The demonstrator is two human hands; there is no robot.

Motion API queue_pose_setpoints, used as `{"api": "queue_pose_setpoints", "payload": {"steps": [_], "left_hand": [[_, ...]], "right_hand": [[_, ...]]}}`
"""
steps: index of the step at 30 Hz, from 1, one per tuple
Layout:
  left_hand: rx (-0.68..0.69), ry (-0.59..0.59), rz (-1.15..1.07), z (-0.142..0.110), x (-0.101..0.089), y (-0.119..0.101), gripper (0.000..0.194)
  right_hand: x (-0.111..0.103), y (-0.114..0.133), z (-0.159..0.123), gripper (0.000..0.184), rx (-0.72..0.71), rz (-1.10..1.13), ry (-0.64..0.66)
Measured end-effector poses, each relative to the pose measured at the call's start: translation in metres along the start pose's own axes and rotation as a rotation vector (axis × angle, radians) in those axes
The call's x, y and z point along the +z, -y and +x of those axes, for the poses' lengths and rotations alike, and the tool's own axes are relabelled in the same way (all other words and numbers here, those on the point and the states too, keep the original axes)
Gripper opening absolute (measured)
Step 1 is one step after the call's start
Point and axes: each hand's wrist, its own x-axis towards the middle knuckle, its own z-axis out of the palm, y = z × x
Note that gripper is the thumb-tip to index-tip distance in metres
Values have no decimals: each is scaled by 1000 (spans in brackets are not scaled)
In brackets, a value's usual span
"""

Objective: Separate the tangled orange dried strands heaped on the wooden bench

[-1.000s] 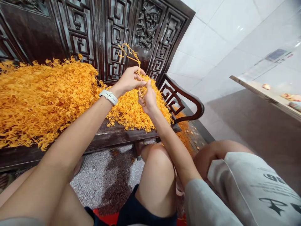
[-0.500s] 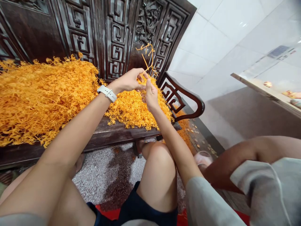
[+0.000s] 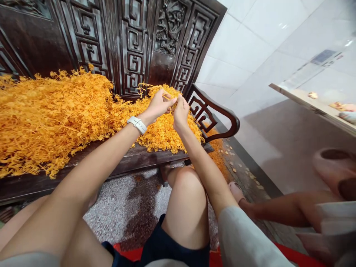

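Orange sprigs (image 3: 69,115) pile along a carved dark wooden bench (image 3: 125,163), and over its seat we've got our left hand (image 3: 158,105) and right hand (image 3: 181,113) both closed, pinching one thin orange sprig (image 3: 167,97) between them.

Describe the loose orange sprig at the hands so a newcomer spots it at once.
Find the dark carved wooden bench holding a big heap of orange sprigs. Toward the heap's right end, the left hand, wearing a white watch, nearly meets the right hand. It's the thin looping sprig at their fingers, a single strand apart from the tangle.
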Motion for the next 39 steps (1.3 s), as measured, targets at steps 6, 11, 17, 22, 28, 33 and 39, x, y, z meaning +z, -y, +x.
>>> {"api": "queue_pose_setpoints", "payload": {"steps": [6,11,17,22,28,33,39], "left_hand": [[29,-31,-70,-7,18,9,25],[36,-41,-74,-8,20,7,23],[-4,-46,-101,-5,16,6,19],[-73,13,-175,-6,9,0,21],[-168,188,-256,-5,-6,-2,19],[-182,265,-159,-3,-14,-8,33],[-147,292,-13,-3,-13,-22,33]], "right_hand": [[-7,-2,1,60,-73,-91,-95],[-11,-6,3,57,-16,-58,-11],[-9,-5,3,58,103,34,161],[-5,-2,1,60,141,50,225],[-5,6,2,55,-86,-29,345],[-11,10,7,61,-254,-117,399],[-23,29,8,67,-266,-272,428]]}}
